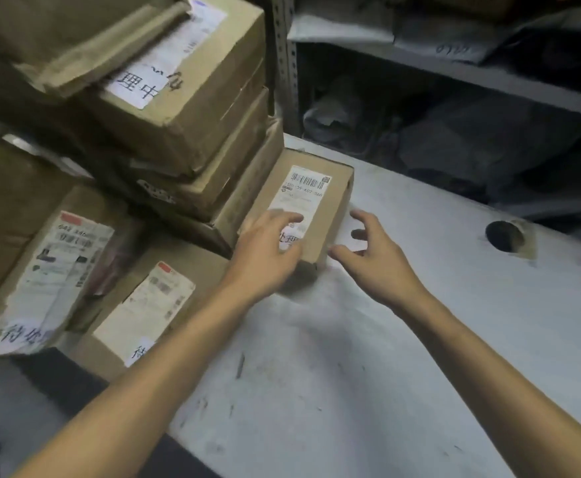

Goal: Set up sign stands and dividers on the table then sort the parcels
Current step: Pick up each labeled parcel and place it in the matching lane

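Observation:
A small brown parcel point(320, 198) with a white barcode label lies on the white table point(368, 357), against a stack of bigger boxes. My left hand point(265, 257) rests flat on the parcel's near end, its fingers over the label. My right hand point(375, 253) hovers just right of the parcel with its fingers spread and slightly bent, and holds nothing. Its thumb tip is close to the parcel's near right corner. No sign stands or dividers are in view.
A tall stack of cardboard boxes point(178, 98) rises at the left. Two labelled parcels point(58, 270) point(147, 312) lie in front of it. A round cable hole point(504, 236) sits in the table at the right. Metal shelving point(454, 70) with grey bags stands behind.

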The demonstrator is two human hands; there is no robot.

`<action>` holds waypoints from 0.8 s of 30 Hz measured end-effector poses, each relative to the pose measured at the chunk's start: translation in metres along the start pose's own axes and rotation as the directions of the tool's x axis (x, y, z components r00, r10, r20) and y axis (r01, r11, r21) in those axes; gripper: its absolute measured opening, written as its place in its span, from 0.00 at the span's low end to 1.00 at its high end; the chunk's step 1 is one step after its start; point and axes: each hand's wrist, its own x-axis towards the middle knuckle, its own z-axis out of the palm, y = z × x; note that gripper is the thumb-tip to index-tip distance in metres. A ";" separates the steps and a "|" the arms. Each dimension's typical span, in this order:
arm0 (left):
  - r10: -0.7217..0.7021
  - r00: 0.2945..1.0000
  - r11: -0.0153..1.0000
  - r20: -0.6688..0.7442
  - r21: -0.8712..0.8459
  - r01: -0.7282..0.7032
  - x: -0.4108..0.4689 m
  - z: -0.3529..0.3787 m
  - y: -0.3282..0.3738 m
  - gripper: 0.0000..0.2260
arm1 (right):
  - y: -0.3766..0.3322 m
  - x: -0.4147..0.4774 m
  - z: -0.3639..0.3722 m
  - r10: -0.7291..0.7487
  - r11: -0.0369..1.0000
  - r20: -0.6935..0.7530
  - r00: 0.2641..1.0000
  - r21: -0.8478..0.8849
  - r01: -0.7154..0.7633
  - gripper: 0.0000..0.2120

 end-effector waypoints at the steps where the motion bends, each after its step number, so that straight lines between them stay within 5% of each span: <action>1: 0.004 1.000 0.999 0.011 0.033 -0.004 0.015 0.003 -0.004 0.21 | -0.004 0.014 0.008 0.022 0.999 -0.014 1.000 0.028 -0.022 0.33; 9: -0.048 0.999 0.964 -0.011 0.262 0.049 0.077 0.021 0.003 0.31 | 0.001 0.081 0.039 0.179 0.960 -0.031 0.983 0.226 -0.167 0.38; 13: -0.128 0.992 0.972 -0.008 0.197 0.127 0.086 0.021 0.007 0.35 | 0.009 0.082 0.028 0.231 0.941 -0.025 0.973 0.260 -0.217 0.36; 19: -0.004 0.995 0.999 0.103 -0.049 0.009 0.087 0.029 0.007 0.27 | 0.028 0.056 -0.002 0.316 0.898 -0.004 0.949 0.325 -0.297 0.36; 24: -0.036 0.968 0.992 0.249 -0.111 0.066 0.069 0.045 0.021 0.41 | 0.050 0.030 -0.006 0.327 0.893 -0.086 0.941 0.352 -0.278 0.39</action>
